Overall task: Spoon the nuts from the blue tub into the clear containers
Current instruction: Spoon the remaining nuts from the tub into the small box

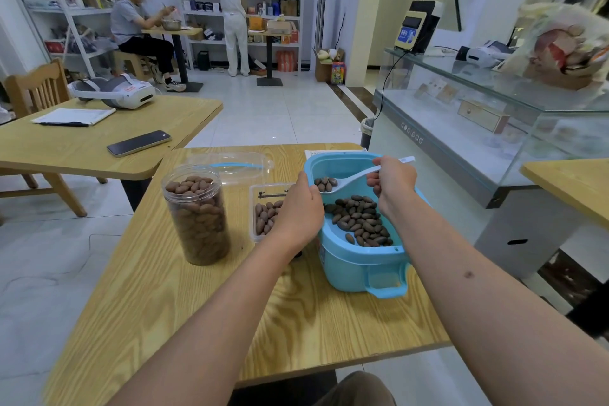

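Note:
The blue tub (357, 260) stands on the wooden table, tilted toward me, with brown nuts (361, 219) heaped in its near half. My left hand (298, 208) grips the tub's left rim. My right hand (392, 183) holds a white spoon (349, 180) by its handle above the tub; a few nuts lie in its bowl. A tall clear jar (197, 214), nearly full of nuts, stands at the left. A low clear box (263, 211) with nuts sits between jar and tub, partly hidden by my left hand.
A clear lid (230, 165) with a blue strip lies behind the jar. A second table at the left carries a phone (138, 143), papers and a headset (115, 92). A glass counter (494, 115) runs along the right. Two people are at the shelves far back.

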